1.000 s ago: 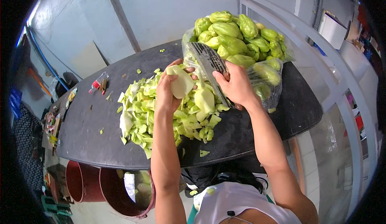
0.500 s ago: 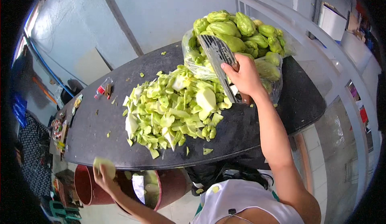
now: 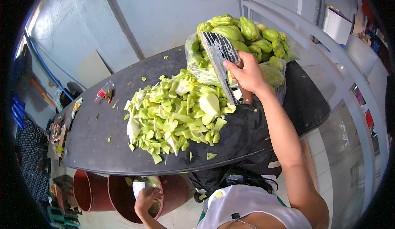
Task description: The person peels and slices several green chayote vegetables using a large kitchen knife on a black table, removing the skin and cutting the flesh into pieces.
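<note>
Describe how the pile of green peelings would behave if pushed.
The pile would probably spread rather than move as one, since its scraps lie loose. Many look thin, so likely light. Some might drop off the table, as a few lie near its front edge.

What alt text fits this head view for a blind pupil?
A person's right hand holds a broad knife over a dark table heaped with green peelings; the left hand is at an open red bin. Behind are bagged chayotes.

We hold our right arm [image 3: 284,142] out in front, right grip [image 3: 248,75] curled tight, and our left grip [image 3: 146,199] down low.
</note>
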`<state>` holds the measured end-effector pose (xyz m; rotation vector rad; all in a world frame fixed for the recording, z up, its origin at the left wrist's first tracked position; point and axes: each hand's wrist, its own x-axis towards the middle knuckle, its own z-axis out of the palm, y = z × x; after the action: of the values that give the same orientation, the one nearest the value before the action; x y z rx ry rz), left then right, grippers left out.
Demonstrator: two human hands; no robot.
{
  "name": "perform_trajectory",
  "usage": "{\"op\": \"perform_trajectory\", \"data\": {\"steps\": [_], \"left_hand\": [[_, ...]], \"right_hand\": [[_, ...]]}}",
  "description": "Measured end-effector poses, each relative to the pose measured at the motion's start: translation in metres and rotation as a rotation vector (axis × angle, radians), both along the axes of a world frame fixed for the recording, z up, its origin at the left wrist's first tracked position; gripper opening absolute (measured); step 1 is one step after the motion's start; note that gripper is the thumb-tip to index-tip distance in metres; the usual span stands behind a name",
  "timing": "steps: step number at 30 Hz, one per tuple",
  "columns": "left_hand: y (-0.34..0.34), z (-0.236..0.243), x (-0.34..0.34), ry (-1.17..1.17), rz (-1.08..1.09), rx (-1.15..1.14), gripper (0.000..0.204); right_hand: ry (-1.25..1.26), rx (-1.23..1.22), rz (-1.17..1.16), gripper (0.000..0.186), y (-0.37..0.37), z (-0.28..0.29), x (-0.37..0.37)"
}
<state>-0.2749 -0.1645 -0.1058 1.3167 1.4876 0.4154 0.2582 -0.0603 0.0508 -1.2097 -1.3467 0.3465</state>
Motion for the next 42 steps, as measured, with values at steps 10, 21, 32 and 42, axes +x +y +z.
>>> {"op": "perform_trajectory", "data": {"steps": [10,21,32,42], "left_hand": [[0.133,0.11,0.292,0.371,-0.897,1.154,0.065],[0.171,0.095,0.352,0.644,-1.118,1.222,0.072],[0.205,0.082,0.35,-0.849,-0.092,-0.105,0.034],[0.208,0.117,0.339,-1.33,0.109,-0.001,0.049]], "right_hand": [[0.357,-0.01,0.174,0.017,-0.001,-0.035,0.012],[0.281,0.054,0.001,0.024,-0.004,-0.037,0.023],[0.357,-0.009,0.086,0.022,-0.006,-0.037,0.024],[0.274,-0.144,0.371,0.024,-0.011,-0.037,-0.02]]}}
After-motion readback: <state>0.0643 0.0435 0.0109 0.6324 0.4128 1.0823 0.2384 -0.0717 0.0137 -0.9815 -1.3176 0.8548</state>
